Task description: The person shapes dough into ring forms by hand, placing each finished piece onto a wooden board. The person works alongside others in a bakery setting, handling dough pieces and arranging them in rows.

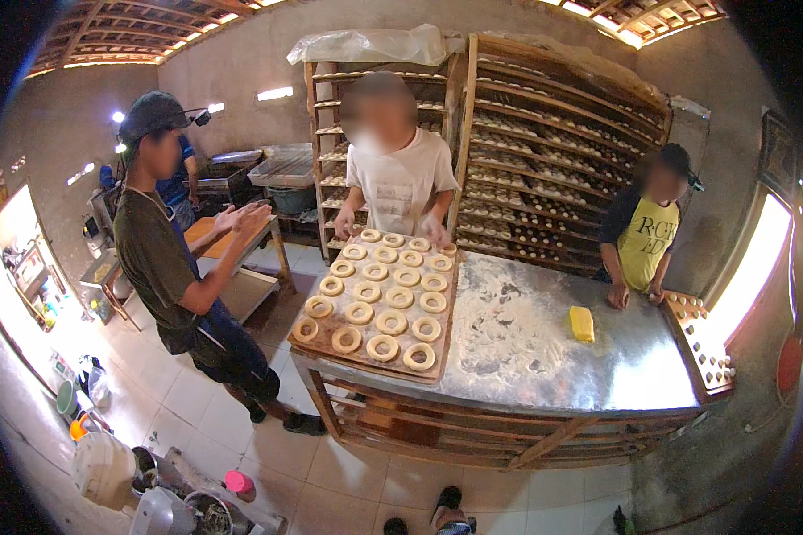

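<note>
Neither of my hands shows; only my feet (448, 504) appear at the lower edge, on the tiled floor. Ahead stands a metal-topped table (558, 379), dusted with flour (500, 321). Several rows of ring-shaped dough pieces (383, 348) lie on a wooden tray (446, 308) at its left end. Behind that tray a person in a light T-shirt (401, 183) has both hands at its far edge. Toward the table's right side lies a yellow block or packet (582, 324); I cannot tell which.
Tall racks (553, 134) full of dough trays line the back wall. A person in a dark shirt (156, 259) stands left, hands together; another in yellow (651, 236) stands far right beside a tray of small pieces (698, 343). Buckets (105, 464) and a pink container (238, 482) occupy the lower left floor.
</note>
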{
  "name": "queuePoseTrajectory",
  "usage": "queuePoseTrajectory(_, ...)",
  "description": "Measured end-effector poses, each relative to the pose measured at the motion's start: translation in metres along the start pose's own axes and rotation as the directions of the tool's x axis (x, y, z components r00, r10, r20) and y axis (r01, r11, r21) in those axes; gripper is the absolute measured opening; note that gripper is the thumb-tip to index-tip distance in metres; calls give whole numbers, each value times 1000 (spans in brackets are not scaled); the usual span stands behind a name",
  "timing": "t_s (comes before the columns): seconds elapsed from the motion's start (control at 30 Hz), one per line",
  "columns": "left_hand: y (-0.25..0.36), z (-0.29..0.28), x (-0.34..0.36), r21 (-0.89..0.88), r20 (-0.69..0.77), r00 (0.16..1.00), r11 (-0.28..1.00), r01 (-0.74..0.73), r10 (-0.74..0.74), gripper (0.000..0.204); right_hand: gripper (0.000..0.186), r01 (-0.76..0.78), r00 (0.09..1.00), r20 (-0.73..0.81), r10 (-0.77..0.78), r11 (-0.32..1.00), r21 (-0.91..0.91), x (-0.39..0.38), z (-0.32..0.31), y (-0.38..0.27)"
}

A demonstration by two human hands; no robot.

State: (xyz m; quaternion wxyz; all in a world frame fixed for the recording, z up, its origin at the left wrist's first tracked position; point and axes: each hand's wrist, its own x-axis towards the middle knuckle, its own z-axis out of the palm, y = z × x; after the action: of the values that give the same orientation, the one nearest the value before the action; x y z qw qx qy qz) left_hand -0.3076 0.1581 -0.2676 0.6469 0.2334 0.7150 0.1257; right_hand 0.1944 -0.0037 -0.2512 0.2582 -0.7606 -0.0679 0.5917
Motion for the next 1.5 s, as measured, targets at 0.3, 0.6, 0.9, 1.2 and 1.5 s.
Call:
queuePoseTrajectory(0.3,-9,6,-8,33,-9,1000,999,9,-9,18,24,54,998,-10,-54,998,-42,20,-8,9)
queuePoseTrajectory(0.6,77,55,29,17,32,968,968,-250,250,16,20,524,837,6,-547,798,-300,38,15,-49)
queuePoseTrajectory(0.9,266,151,55,-60,-8,652,650,-758,759,11,33,639,755,82,-650,704,-310,-43,67,-312)
queuePoseTrajectory(1.2,373,197,-12,441,-228,250,329,-835,941,16,25,827,543,274,-794,449,-338,-43,80,-458)
queuePoseTrajectory(1.5,464,212,-26,879,-334,58,333,-341,941,49,57,740,453,368,-812,113,-663,-8,141,-548)
